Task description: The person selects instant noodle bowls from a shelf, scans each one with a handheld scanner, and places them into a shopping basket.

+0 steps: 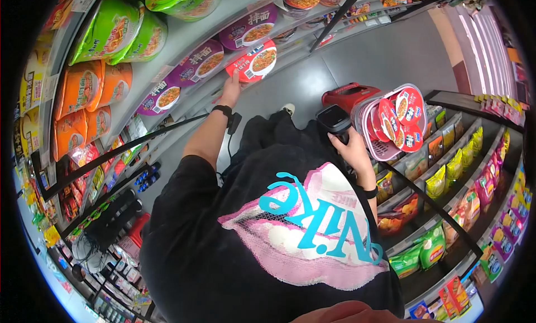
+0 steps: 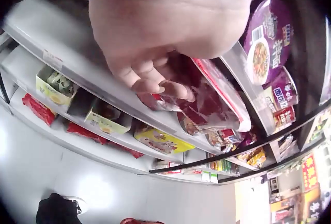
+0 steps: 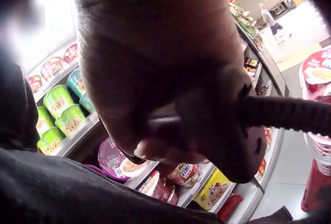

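Note:
In the head view my left hand [image 1: 231,87] grips the near edge of a red noodle bowl [image 1: 258,61] in front of the shelf of purple bowls [image 1: 204,60]. The left wrist view has the left hand [image 2: 170,22] with fingers curled at the side of the red bowl [image 2: 214,97]; part of the grip is hidden. A black handheld device [image 1: 334,120] is in my right hand [image 1: 353,150], to the left of a pink basket [image 1: 384,150]. Seen from the right wrist, the hand [image 3: 160,53] wraps round the dark device, with a coiled cord [image 3: 289,114] beside it.
The basket holds several red-lidded bowls [image 1: 408,105]; a red object [image 1: 349,95] stands beside it. Green bowls [image 1: 109,32] and orange bowls [image 1: 78,88] fill the left shelves. Snack bags [image 1: 455,164] line the right shelves. Grey floor [image 1: 368,58] lies between.

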The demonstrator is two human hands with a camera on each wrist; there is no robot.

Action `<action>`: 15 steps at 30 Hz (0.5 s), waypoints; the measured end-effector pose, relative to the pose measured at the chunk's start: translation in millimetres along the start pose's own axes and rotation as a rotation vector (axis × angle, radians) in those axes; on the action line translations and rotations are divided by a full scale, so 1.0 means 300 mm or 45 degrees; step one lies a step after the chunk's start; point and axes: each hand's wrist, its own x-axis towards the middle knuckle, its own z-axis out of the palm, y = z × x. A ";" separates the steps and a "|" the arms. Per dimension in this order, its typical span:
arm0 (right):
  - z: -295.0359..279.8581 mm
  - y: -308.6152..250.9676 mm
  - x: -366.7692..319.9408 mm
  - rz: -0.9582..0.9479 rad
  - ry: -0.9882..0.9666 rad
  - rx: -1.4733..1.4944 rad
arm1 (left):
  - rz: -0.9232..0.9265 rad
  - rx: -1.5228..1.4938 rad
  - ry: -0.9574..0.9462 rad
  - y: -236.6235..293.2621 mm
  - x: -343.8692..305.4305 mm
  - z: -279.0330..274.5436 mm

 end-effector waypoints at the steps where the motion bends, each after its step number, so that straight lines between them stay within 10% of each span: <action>1: 0.005 -0.001 -0.002 0.013 -0.002 -0.010 | 0.016 -0.043 0.032 0.029 0.001 0.002; 15: 0.059 0.013 -0.012 0.127 0.023 -0.053 | 0.009 -0.256 0.192 0.040 0.155 0.033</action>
